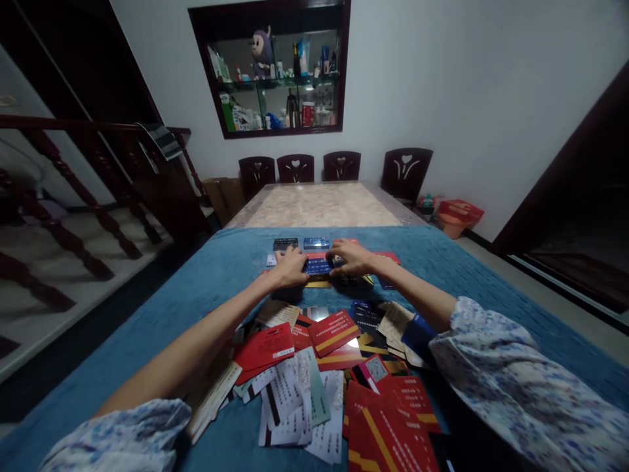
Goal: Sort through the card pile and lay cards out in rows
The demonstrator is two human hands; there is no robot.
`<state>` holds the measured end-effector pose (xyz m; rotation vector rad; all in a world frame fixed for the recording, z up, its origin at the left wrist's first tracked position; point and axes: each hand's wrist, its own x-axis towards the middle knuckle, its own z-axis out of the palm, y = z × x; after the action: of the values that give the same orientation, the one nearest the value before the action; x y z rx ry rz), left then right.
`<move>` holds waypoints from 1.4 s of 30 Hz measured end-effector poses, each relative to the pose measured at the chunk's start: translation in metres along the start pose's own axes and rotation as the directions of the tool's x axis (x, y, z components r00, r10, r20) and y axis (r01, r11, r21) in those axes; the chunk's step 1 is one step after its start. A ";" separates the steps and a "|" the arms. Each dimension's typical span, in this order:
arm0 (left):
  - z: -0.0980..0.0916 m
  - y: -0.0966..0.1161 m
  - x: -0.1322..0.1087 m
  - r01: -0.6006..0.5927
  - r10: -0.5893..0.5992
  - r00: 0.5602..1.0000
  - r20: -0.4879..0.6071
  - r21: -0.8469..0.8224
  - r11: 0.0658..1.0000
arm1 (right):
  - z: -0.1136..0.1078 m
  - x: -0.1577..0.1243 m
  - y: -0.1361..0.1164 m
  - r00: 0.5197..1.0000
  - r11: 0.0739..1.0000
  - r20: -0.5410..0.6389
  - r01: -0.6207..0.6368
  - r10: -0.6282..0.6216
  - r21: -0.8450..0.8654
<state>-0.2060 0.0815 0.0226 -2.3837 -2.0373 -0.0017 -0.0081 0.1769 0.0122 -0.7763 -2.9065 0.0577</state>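
Observation:
My left hand (pixel 291 267) has its fingers curled at the left edge of a blue card stack (pixel 318 265). At its right edge is my right hand (pixel 350 257), fingers bent down over it, with something dark under the fingertips. Both hands close on the stack from the sides. Just beyond them lie a black card stack (pixel 285 243) and a lighter blue card stack (pixel 316 242). Closer to me is a loose spread of cards: red cards (pixel 388 426), white cards (pixel 287 400) and beige cards (pixel 216 396). What lies under my palms is hidden.
A blue cloth (pixel 196 288) covers the near part of the table; its far part is a patterned tabletop (pixel 324 204). Several dark chairs (pixel 342 166) stand around the far end. A wooden railing (pixel 98 124) runs on the left, and an orange bin (pixel 452 223) stands at right.

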 end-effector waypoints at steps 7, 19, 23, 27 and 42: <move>0.001 -0.006 0.013 0.011 -0.011 1.000 0.014 -0.016 1.000 | 0.001 0.013 0.006 0.999 0.998 0.036 -0.034 0.036 -0.047; 0.009 -0.020 0.046 0.023 -0.023 1.000 0.009 0.017 1.000 | 0.006 0.034 0.024 0.996 0.995 0.037 -0.082 0.084 -0.061; 0.005 -0.019 0.053 0.024 -0.024 1.000 0.012 0.019 1.000 | 0.005 0.038 0.028 0.994 0.992 0.042 -0.101 0.104 -0.080; 0.005 -0.020 0.063 0.036 -0.036 0.999 0.016 0.028 0.999 | 0.006 0.043 0.033 0.990 0.987 0.036 -0.134 0.137 -0.093; 0.008 -0.031 0.100 0.067 -0.068 0.998 0.019 0.015 0.998 | 0.010 0.069 0.058 0.969 0.966 0.061 -0.233 0.241 -0.113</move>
<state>-0.2212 0.1851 0.0147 -2.3147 -2.1176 0.0360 -0.0403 0.2618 0.0065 -1.1613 -2.8883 -0.0447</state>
